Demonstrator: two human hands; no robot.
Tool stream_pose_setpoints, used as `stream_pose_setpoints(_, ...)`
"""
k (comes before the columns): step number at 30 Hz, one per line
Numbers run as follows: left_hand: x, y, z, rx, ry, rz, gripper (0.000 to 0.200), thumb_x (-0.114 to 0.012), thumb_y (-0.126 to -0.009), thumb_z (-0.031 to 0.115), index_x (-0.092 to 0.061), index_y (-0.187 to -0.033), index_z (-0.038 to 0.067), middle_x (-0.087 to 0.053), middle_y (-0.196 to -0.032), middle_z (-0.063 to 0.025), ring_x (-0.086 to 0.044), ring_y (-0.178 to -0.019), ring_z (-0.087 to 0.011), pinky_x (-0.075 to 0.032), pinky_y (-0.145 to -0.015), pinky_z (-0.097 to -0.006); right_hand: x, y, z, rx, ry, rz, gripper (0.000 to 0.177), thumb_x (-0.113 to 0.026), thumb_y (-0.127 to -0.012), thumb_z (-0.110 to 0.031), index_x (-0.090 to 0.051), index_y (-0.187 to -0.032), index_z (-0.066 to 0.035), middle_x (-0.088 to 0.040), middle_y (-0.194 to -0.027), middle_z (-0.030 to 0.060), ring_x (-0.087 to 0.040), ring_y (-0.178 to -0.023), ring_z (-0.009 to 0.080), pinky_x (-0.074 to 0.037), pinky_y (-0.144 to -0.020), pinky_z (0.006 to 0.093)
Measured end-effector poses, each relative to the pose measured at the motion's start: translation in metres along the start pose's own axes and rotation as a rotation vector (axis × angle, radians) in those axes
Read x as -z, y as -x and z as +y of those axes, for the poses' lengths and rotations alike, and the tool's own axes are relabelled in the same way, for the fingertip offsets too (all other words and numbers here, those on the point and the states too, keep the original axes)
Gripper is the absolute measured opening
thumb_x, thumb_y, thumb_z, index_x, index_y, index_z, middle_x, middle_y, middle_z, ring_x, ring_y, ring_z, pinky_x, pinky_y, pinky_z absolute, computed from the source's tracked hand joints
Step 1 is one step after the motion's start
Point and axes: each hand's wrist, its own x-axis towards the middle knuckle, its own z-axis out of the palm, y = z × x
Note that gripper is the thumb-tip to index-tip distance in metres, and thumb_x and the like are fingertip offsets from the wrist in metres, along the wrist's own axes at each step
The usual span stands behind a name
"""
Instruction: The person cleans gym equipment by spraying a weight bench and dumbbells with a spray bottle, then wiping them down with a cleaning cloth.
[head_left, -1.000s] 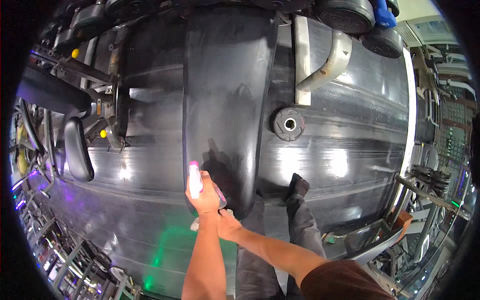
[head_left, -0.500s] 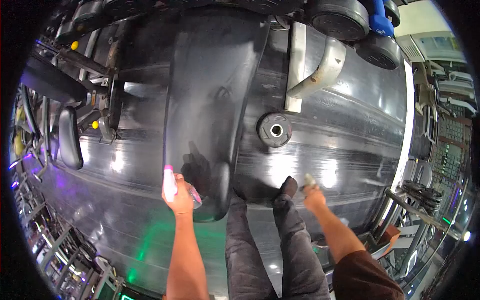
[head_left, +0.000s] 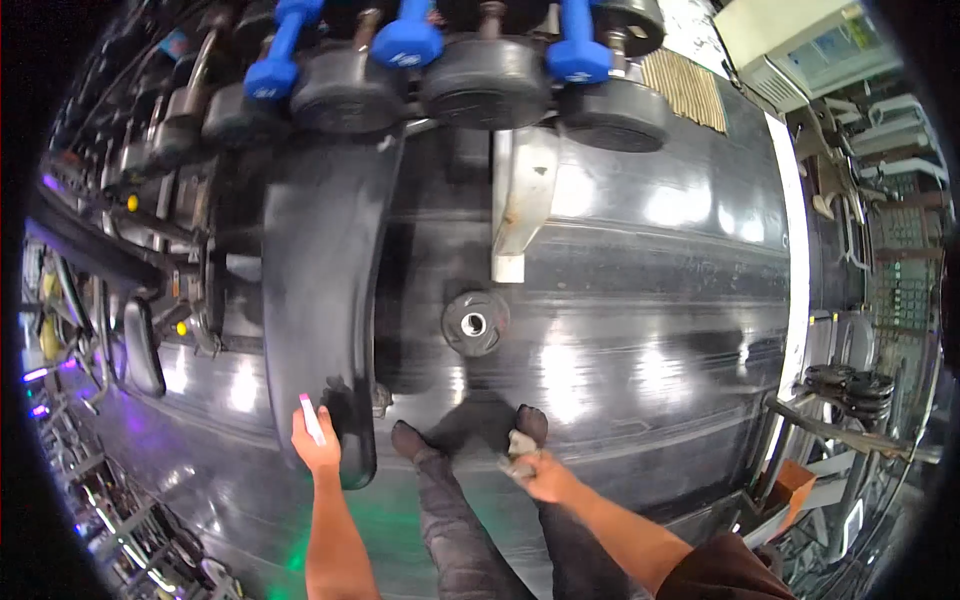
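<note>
One glossy black floor [head_left: 650,300] bears bench [head_left: 320,300], weight plate [head_left: 474,322], dumbbells [head_left: 405,40].

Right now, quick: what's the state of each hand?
Left hand: closed, holding the spray bottle.
Right hand: closed, holding the cloth.

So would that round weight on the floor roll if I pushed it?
Probably not: the weight lies flat, so it would likely scrape along, not roll. It looks thick and solid, so probably heavy for its size.
</note>
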Motion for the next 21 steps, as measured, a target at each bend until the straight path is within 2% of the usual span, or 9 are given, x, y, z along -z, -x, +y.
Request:
stream_pose_setpoints(2, -0.012, 0.023, 0.007, -0.027, 0.139, 0.031, 0.021, -0.068, -0.096, 0.018, -0.06, -0.095, -0.001, -0.059, -0.077, -0.0039, -0.054, -0.067, -0.0157, -0.046, -0.066, -0.0316, -0.003, 0.018, 0.021, 0.094, -0.121, 0.025, 0.042, -0.071, -0.087, -0.028, -0.063, -0.128, -0.021, -0.056, -0.125, 0.0235, -0.056, -0.118, 0.0426, -0.047, -0.101, 0.0471)
stream_pose_setpoints(5, -0.015, 0.07, 0.041, 0.241, 0.414, -0.02, 0.017, -0.07, -0.094, 0.016, -0.061, -0.099, 0.002, -0.061, -0.084, -0.0018, -0.055, -0.069, -0.0111, -0.046, -0.06, -0.0292, 0.011, 0.049, 0.06, 0.15, -0.222, 0.127, 0.044, -0.073, -0.084, -0.023, -0.064, -0.127, -0.018, -0.059, -0.124, 0.0225, -0.056, -0.119, 0.0397, -0.046, -0.103, 0.045)
stream_pose_setpoints(7, -0.025, 0.103, 0.065, 0.137, 0.284, 0.028, 0.016, -0.071, -0.093, 0.016, -0.061, -0.096, 0.004, -0.06, -0.081, -0.0011, -0.055, -0.067, -0.0114, -0.046, -0.061, -0.0308, 0.037, 0.067, 0.091, 0.147, -0.305, 0.208, 0.042, -0.072, -0.084, -0.02, -0.065, -0.125, -0.016, -0.061, -0.125, 0.0212, -0.056, -0.122, 0.0383, -0.045, -0.105, 0.0438)
stream_pose_setpoints(8, -0.019, 0.115, 0.103, 0.214, 0.318, -0.129, 0.015, -0.071, -0.092, 0.016, -0.061, -0.095, 0.004, -0.061, -0.078, -0.0007, -0.057, -0.069, -0.0115, -0.048, -0.063, -0.0313, 0.05, 0.072, 0.108, 0.079, -0.301, 0.23, 0.041, -0.072, -0.084, -0.018, -0.066, -0.124, -0.014, -0.061, -0.126, 0.0206, -0.056, -0.122, 0.0383, -0.045, -0.105, 0.0438)
stream_pose_setpoints(9, -0.029, 0.129, 0.091, 0.194, 0.382, -0.182, 0.014, -0.07, -0.092, 0.015, -0.061, -0.094, 0.004, -0.061, -0.074, -0.0004, -0.058, -0.069, -0.0114, -0.048, -0.064, -0.0309, 0.061, 0.076, 0.125, 0.007, -0.294, 0.248, 0.041, -0.071, -0.083, -0.017, -0.066, -0.123, -0.012, -0.061, -0.127, 0.0201, -0.057, -0.122, 0.0382, -0.045, -0.105, 0.0437)
stream_pose_setpoints(14, -0.085, 0.158, 0.197, 0.284, 0.617, -0.197, 0.015, -0.067, -0.093, 0.006, -0.059, -0.104, 0.0, -0.063, -0.083, -0.0055, -0.07, -0.078, -0.0201, -0.054, -0.072, -0.0336, 0.11, 0.068, 0.184, -0.224, -0.397, 0.43, 0.042, -0.068, -0.086, -0.011, -0.062, -0.127, -0.006, -0.065, -0.121, 0.0166, -0.063, -0.113, 0.029, -0.05, -0.096, 0.0365)
stream_pose_setpoints(17, -0.117, 0.147, 0.238, 0.282, 0.647, -0.313, 0.018, -0.072, -0.092, 0.01, -0.06, -0.103, 0.001, -0.064, -0.082, -0.0059, -0.068, -0.072, -0.0187, -0.054, -0.066, -0.0318, 0.112, 0.071, 0.171, -0.303, -0.649, 0.586, 0.04, -0.066, -0.088, -0.007, -0.061, -0.128, -0.008, -0.067, -0.109, 0.0115, -0.065, -0.096, 0.0207, -0.053, -0.083, 0.0327)
stream_pose_setpoints(20, -0.147, 0.124, 0.28, 0.262, 0.722, -0.302, 0.02, -0.078, -0.088, 0.013, -0.061, -0.094, 0.002, -0.064, -0.075, -0.0048, -0.064, -0.063, -0.0137, -0.051, -0.06, -0.0297, 0.112, 0.069, 0.133, -0.249, -0.677, 0.543, 0.038, -0.064, -0.089, -0.004, -0.061, -0.126, -0.009, -0.067, -0.097, 0.0061, -0.061, -0.079, 0.0147, -0.053, -0.069, 0.0317)
stream_pose_setpoints(21, -0.149, 0.115, 0.289, 0.229, 0.678, -0.31, 0.02, -0.078, -0.088, 0.013, -0.061, -0.093, 0.002, -0.063, -0.073, -0.005, -0.063, -0.062, -0.0132, -0.051, -0.06, -0.0295, 0.116, 0.069, 0.107, -0.284, -0.845, 0.493, 0.035, -0.065, -0.09, -0.005, -0.062, -0.125, -0.011, -0.065, -0.089, 0.0036, -0.056, -0.069, 0.0115, -0.05, -0.06, 0.0301)
